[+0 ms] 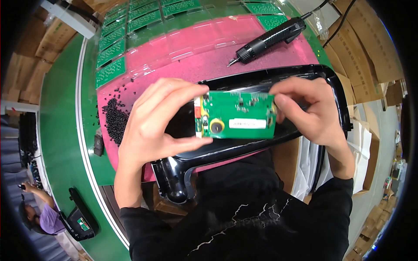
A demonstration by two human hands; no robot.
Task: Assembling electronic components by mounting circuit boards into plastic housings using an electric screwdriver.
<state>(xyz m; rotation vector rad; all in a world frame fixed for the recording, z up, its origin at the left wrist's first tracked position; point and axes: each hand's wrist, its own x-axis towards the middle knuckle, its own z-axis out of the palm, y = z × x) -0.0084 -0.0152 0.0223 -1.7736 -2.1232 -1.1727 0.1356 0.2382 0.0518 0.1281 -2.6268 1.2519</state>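
Note:
Between my two hands is a green circuit board (244,111), with a white label, a round dark part and connectors along its left end. My left hand (156,117) grips that left end, thumb at the lower edge and fingers at the upper. At the right end, my right hand (307,106) pinches the board with thumb and fingers. Below the board lies a glossy black plastic housing (339,91), long and shallow, with a handle-like part at its lower left. The board covers part of the housing's inside.
A black electric screwdriver (272,41) lies beyond the housing on a pink mat (174,69). Small black screws (114,119) are heaped at the left. Clear trays with green boards (111,56) stand at the back. Cardboard boxes (361,52) line the right. Another person (41,213) works far left.

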